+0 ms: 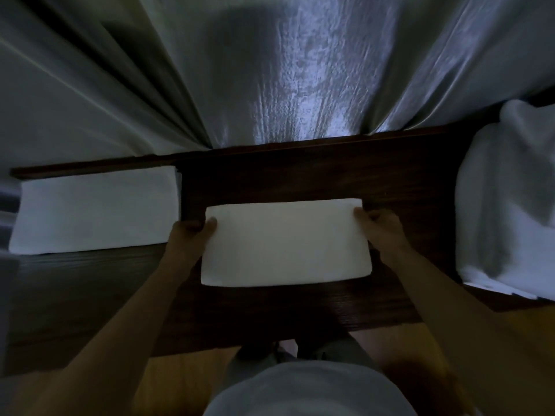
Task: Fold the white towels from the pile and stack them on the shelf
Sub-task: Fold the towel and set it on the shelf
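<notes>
Curtain fabric [285, 70] hangs in long pale folds across the whole far side, dropping behind the dark wooden counter [300, 175]. That counter is the landmark: it runs from left to right beneath the curtain, its wood grain faintly visible in the dim light. At the counter's right end sits the pile of unfolded white towels [504, 205], rumpled and heaped, its lower edge spilling toward the near side. At the counter's left end, on what looks like a lower, lighter surface that may be the shelf, lies an already folded towel [93, 211], flat and rectangular, close under the back rail. In the middle of the counter lies a second folded white towel [285, 244], a neat rectangle, well apart from the pile and just beside the left one. Both hands have hold of it: the left hand [192, 232] pinches its far left corner, thumb on top, and the right hand [381, 226] grips its far right corner, fingers curled closed around the edge.
</notes>
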